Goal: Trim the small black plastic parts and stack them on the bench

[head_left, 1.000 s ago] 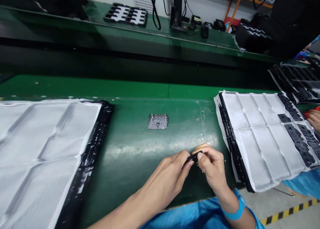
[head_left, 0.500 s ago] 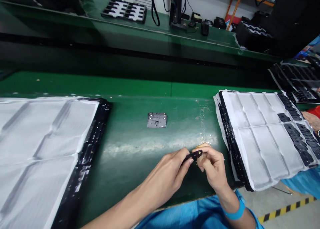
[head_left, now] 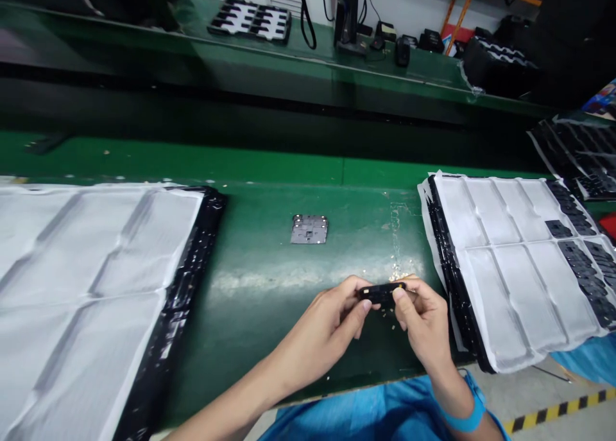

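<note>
A small flat black part (head_left: 384,293) is pinched between both hands just above the green bench (head_left: 269,280). My left hand (head_left: 327,328) grips its left end with thumb and fingers. My right hand (head_left: 423,322) grips its right end the same way. A blue band circles my right wrist. A small grey metal plate (head_left: 308,229) lies on the bench beyond my hands, apart from them.
A white-lined black tray (head_left: 120,280) fills the left. Another white-lined tray (head_left: 505,261) on the right holds several black parts (head_left: 584,268) along its far right side. A raised green shelf behind carries a tray (head_left: 250,22), cables and a stand.
The black part has turned from edge-on to lying level between my fingertips. My hands have shifted slightly right and lower in view. The other person's hand at the far right is gone.
</note>
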Action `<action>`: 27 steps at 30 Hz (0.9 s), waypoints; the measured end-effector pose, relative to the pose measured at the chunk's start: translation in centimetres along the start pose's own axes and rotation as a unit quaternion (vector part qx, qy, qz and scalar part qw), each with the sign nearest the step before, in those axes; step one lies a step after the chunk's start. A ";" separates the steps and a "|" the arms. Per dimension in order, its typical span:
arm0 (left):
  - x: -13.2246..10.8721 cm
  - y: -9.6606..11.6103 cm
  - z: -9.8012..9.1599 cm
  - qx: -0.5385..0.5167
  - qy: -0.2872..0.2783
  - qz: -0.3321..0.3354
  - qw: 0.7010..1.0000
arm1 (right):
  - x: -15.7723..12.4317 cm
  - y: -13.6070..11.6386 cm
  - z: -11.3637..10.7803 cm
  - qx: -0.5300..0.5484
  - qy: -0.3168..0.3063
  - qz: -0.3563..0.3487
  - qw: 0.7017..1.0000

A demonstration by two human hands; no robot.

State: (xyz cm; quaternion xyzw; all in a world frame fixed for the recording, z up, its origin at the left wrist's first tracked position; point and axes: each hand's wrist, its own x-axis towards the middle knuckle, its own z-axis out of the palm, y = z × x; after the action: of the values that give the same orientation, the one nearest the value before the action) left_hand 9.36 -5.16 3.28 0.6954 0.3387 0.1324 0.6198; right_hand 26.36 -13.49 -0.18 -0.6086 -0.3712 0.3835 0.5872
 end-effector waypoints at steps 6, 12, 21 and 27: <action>-0.4 0.3 0.9 -0.095 0.071 0.075 0.990 | -0.9 -0.9 0.7 -0.014 0.035 -0.059 0.998; 0.0 0.1 2.0 -0.138 0.104 0.109 0.979 | -1.5 -1.0 1.3 -0.023 0.026 -0.095 0.995; 0.0 -0.7 2.0 -0.178 0.092 0.116 0.973 | -2.1 -0.7 1.9 -0.009 0.037 -0.109 0.993; 0.2 -1.0 2.2 -0.238 0.089 0.127 0.959 | -2.2 -0.3 2.2 -0.015 0.028 -0.120 0.992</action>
State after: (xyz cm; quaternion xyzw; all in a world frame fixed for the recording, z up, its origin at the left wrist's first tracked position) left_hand 10.58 -6.74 1.85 0.5502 0.2599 0.3487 0.7128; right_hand 23.41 -14.51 0.16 -0.5788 -0.4311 0.2872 0.6299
